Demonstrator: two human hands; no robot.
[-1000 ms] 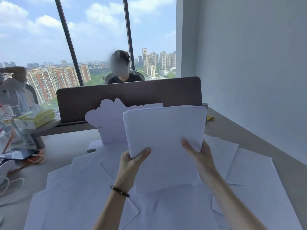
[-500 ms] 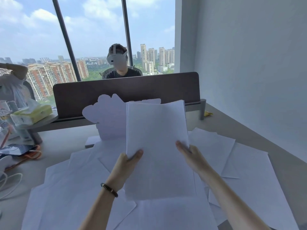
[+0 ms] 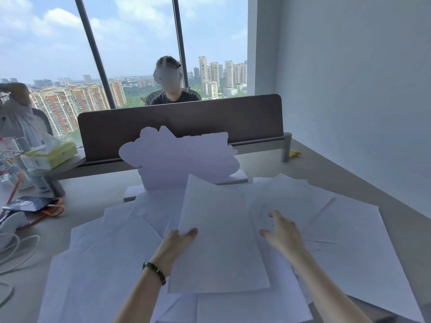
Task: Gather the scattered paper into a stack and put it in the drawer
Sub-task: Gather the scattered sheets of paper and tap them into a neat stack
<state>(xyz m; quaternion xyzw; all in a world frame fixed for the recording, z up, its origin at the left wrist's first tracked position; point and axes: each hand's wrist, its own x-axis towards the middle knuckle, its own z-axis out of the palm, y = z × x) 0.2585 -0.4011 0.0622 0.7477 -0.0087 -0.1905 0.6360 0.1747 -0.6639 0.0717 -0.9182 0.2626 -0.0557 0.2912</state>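
Note:
A stack of white paper (image 3: 219, 238) lies tilted low over the desk in front of me. My left hand (image 3: 178, 244) grips its left edge, thumb on top. My right hand (image 3: 281, 231) is off the stack, fingers spread, hovering over loose sheets (image 3: 291, 201) to the right. More scattered white sheets (image 3: 105, 257) cover the desk on the left, and others (image 3: 354, 248) lie on the right. No drawer is in view.
A cloud-shaped white cutout (image 3: 177, 157) stands behind the papers, before a brown desk divider (image 3: 186, 122). A person sits beyond the divider. Cables (image 3: 16, 250), a dark device (image 3: 30, 203) and a tissue pack (image 3: 51, 152) sit at left. A wall (image 3: 349, 89) runs along the right.
The stack came down from upright in both hands to low over the desk. My right hand let go and moved right over the loose sheets. My left hand still holds it.

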